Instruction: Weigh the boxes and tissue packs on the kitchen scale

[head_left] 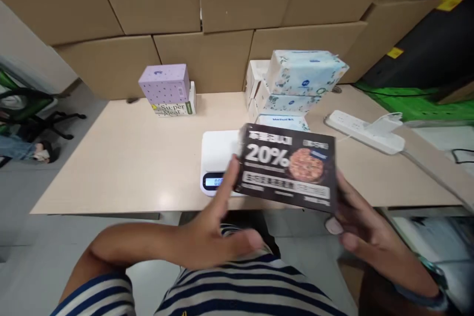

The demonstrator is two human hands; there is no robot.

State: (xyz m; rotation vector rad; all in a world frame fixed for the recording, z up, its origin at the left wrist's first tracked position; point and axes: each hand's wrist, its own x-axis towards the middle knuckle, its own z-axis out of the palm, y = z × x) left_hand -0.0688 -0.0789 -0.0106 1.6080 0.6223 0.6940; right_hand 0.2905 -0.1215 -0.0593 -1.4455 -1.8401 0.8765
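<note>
Kitchen scale [219,150]: right side and part of the display hidden behind the box
Pizza box [287,168]: small print's a blur, "20%" reads fine; held up over the scale's right side, printed face toward the wearer, long axis left-right, right end dipping
Left hand [213,237]: pretty open, fingers against the box's left end
Right hand [365,227]: gripping the other end, fingers partly hidden
Tissue packs [305,76]: bottom one's partly covered

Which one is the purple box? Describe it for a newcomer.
On the table, near the cardboard boxes, find the small stack left of the white scale. The purple box lies on top, its dark specks setting it apart from the white lettered box beneath.
</note>
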